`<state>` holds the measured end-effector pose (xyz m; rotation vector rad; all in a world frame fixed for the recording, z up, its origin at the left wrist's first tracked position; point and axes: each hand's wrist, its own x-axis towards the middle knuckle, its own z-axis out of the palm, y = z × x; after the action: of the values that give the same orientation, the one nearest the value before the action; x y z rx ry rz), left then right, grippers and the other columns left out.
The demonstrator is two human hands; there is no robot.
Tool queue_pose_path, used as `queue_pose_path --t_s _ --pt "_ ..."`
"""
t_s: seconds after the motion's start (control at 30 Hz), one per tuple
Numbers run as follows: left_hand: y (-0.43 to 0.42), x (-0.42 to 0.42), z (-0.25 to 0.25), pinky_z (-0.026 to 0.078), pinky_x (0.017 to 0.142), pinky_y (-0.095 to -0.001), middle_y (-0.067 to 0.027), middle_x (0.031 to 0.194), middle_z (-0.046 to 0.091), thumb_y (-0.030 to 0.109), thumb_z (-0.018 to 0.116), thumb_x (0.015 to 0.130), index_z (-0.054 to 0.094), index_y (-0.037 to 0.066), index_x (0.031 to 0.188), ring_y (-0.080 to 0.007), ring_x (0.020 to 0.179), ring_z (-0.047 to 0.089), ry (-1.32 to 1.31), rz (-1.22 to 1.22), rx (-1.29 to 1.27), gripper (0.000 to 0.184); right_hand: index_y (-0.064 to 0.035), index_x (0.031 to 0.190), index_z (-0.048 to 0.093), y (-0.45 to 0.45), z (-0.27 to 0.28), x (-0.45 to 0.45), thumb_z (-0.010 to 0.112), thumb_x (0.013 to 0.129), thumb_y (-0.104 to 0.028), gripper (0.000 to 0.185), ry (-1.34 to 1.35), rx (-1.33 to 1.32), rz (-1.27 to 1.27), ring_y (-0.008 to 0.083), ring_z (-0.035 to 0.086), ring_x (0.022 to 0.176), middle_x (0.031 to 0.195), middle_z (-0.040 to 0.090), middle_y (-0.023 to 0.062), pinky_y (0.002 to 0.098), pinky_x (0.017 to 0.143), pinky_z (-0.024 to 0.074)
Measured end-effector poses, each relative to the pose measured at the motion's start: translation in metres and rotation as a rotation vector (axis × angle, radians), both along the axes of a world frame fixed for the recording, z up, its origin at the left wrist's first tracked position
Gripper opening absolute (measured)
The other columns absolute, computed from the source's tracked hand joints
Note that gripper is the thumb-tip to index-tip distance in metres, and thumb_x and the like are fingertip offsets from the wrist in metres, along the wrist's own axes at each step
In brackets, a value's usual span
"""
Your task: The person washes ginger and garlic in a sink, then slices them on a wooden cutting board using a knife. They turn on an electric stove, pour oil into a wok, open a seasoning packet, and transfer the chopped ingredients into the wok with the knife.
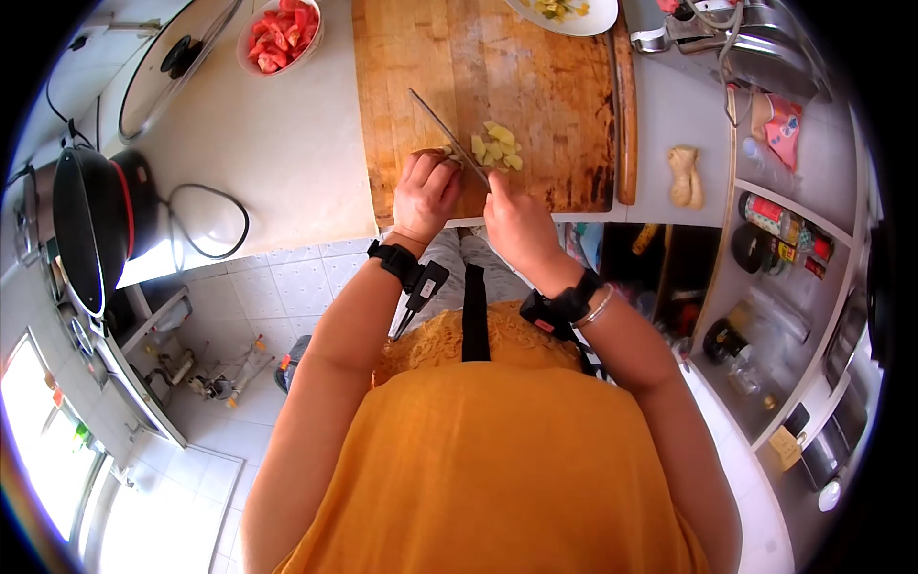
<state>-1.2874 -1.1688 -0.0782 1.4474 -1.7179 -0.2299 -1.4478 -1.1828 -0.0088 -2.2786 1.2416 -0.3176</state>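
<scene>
My right hand (519, 225) is closed around the handle of a kitchen knife (445, 130), whose blade is seen nearly edge-on and points up and left. Curled fingers of my left hand (426, 194) press a piece of ginger (432, 151) onto the wooden cutting board (535, 86), just left of the blade. Most of that piece is hidden under the fingers. Pale yellow ginger slices (496, 148) lie in a loose group on the board, right of the blade.
A bowl of cut tomatoes (284, 38) stands left of the board. At the back right, a white plate (583, 21) holds food pieces. A ginger root (685, 177) lies on the right counter. A black pan (81, 230) is at far left, shelves with jars (779, 218) at right.
</scene>
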Motion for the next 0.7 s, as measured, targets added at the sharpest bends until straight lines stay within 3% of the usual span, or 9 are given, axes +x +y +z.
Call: queue_pose_path --t_s 0.4,0.57,0.7 --pt "0.001 0.0 -0.003 0.048 0.068 -0.0359 -0.0099 0.085 0.058 -0.002 0.067 0.064 0.061 0.004 0.084 -0.0292 0.082 0.056 -0.012 0.019 0.017 0.022 0.004 0.103 0.044 0.01 0.031 -0.011 0.052 0.076 -0.001 0.028 0.153 0.226 0.068 0.037 0.061 0.059 0.063 0.058 0.0197 0.0426 0.05 0.0498" --pt "0.0 0.002 -0.003 0.05 0.07 -0.035 -0.0092 0.087 0.059 -0.001 0.068 0.066 0.061 0.005 0.086 -0.0283 0.085 0.057 -0.027 0.022 0.049 0.022 0.0033 0.101 0.044 0.002 0.003 0.002 0.053 0.077 -0.002 0.027 0.117 0.161 0.015 0.0369 0.06 0.059 0.061 0.058 0.0186 0.0432 0.05 0.0488" --pt "-0.003 0.0 -0.001 0.047 0.066 -0.0364 -0.0106 0.082 0.058 -0.004 0.067 0.063 0.06 0.003 0.081 -0.0293 0.077 0.055 0.024 0.025 -0.025 0.021 0.0026 0.1 0.044 0.009 0.003 -0.01 0.054 0.078 -0.003 0.025 0.043 0.038 0.012 0.0365 0.06 0.059 0.066 0.06 0.0191 0.0431 0.051 0.049"
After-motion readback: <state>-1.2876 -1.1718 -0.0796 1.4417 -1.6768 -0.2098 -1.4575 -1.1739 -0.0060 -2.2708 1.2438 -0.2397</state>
